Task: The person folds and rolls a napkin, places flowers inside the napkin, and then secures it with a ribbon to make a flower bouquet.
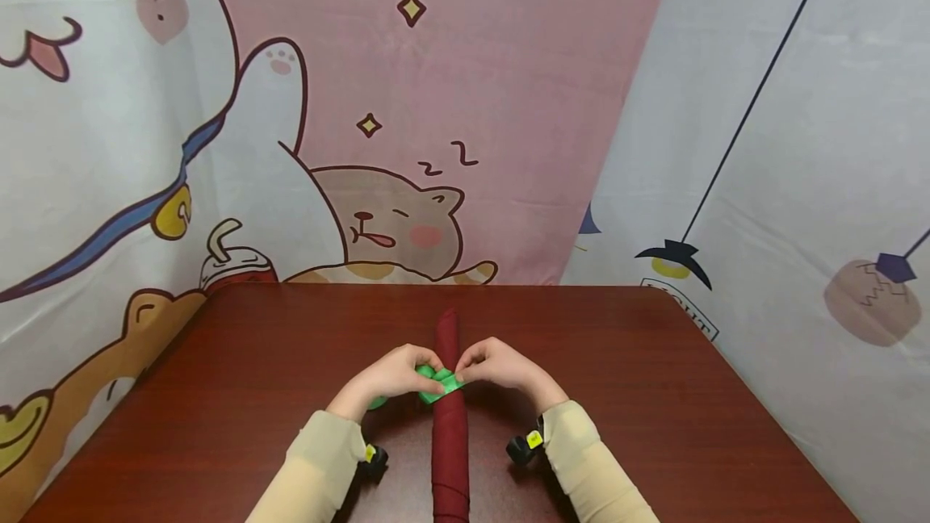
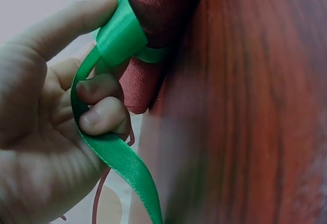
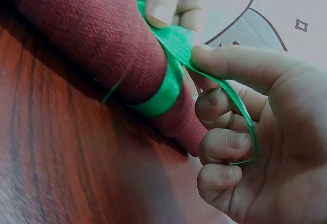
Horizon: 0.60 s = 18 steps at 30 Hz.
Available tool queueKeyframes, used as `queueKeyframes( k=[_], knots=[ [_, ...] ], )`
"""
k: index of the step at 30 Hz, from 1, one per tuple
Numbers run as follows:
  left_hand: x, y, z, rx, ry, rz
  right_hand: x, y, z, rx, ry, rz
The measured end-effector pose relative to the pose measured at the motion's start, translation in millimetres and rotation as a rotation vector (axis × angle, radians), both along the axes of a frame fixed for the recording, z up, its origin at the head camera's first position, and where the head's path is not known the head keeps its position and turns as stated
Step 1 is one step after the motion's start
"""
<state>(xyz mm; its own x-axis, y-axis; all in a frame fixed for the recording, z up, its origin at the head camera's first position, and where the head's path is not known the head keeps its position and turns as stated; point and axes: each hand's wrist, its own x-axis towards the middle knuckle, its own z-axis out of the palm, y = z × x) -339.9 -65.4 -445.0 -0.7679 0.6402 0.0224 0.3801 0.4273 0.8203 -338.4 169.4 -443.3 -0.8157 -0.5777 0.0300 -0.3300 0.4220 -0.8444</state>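
A long dark red roll of cloth [image 1: 450, 458] lies lengthwise down the middle of the table. Around it runs a shiny green ribbon [image 3: 162, 97], crossed or looped on top. My left hand [image 1: 392, 374] pinches the ribbon at the roll's left side; in the left wrist view a loose tail of ribbon [image 2: 130, 170] passes over its curled fingers and hangs down. From the right side, my right hand [image 1: 501, 366] pinches the other ribbon end between thumb and forefinger, and that short tail curves along its palm in the right wrist view. How the ribbon crosses under the fingertips is partly hidden.
The brown wooden table [image 1: 617, 345] reaches back to a cartoon-printed cloth backdrop [image 1: 508, 103]. Each wrist carries a small black camera, one on the left sleeve [image 1: 374, 462] and one on the right [image 1: 521, 449].
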Motion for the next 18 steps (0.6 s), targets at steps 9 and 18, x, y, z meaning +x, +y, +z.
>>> queueKeyframes(
  k=[9,18],
  knots=[
    [0.4,0.5,-0.3,0.012,0.001,0.012,3.6,-10,-0.5,-0.001,0.015,0.023],
    [-1.7,0.5,-3.7,0.000,0.031,0.011,6.8,-12,3.1,0.021,0.020,0.002]
  ],
)
